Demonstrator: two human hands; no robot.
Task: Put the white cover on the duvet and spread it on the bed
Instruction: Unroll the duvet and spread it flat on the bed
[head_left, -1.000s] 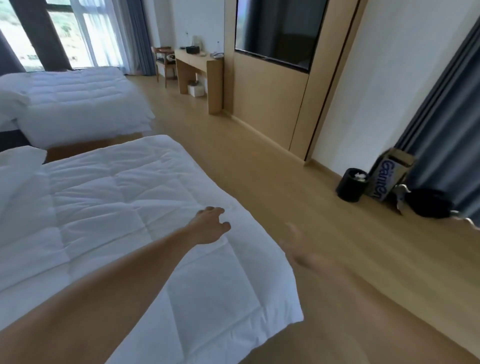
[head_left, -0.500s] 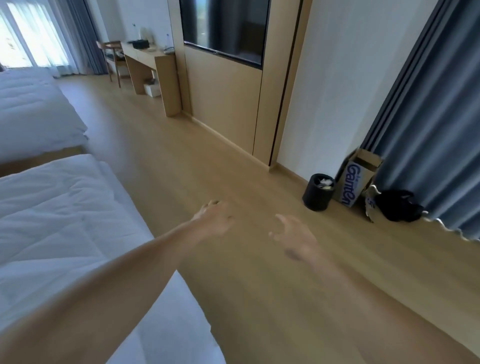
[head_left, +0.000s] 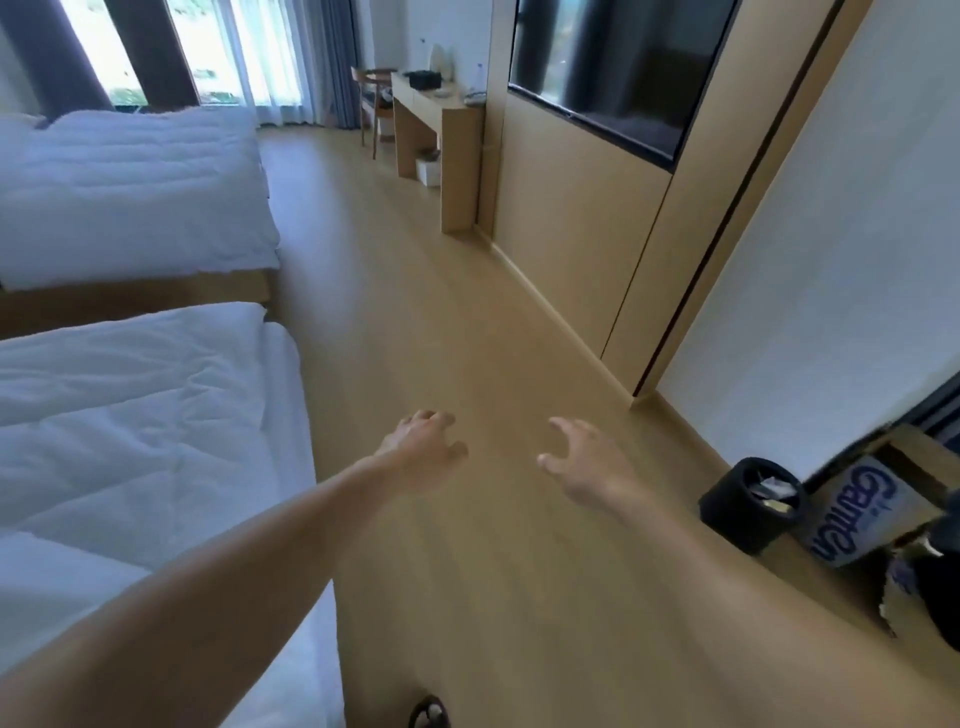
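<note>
Left of the left hand (head_left: 423, 447), the duvet (head_left: 130, 441) is seen quilted, seemingly uncovered, on the bed (head_left: 291, 405) (no separate white cover is made out). That hand and the right hand (head_left: 587, 467) are held apart over the floor (head_left: 493, 571), nothing gripped; covering is judged not yet begun.

Single head view, standing height, facing forward-down along floor (head_left: 467, 364); bed (head_left: 130, 441) at left edge.
</note>
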